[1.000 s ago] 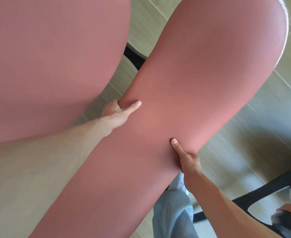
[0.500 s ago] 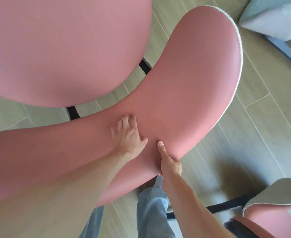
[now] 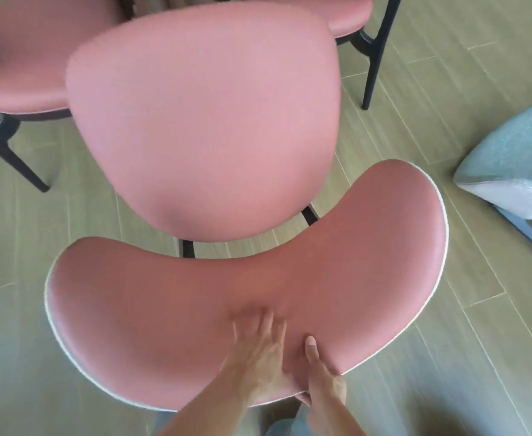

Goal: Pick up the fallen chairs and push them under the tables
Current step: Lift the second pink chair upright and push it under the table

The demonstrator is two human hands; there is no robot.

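A pink padded chair stands upright below me, its round seat [image 3: 205,121] ahead and its curved backrest [image 3: 164,309] nearest to me. My left hand [image 3: 258,350] lies flat on the front of the backrest with its fingers spread. Beside it, my right hand [image 3: 321,376] grips the backrest's top edge, thumb on the front face and fingers hidden behind. A light blue chair [image 3: 510,171] lies tipped on the floor at the right.
Two more pink chairs on black legs stand close ahead, one at the upper left [image 3: 16,58] and one at the upper right [image 3: 346,17]. Pale wood-look floor [image 3: 447,325] stretches out on both sides. My jeans show at the bottom edge.
The pink chair has swung from a slant to upright and now sits farther below me. My left hand went from gripping the backrest's edge to lying flat on it.
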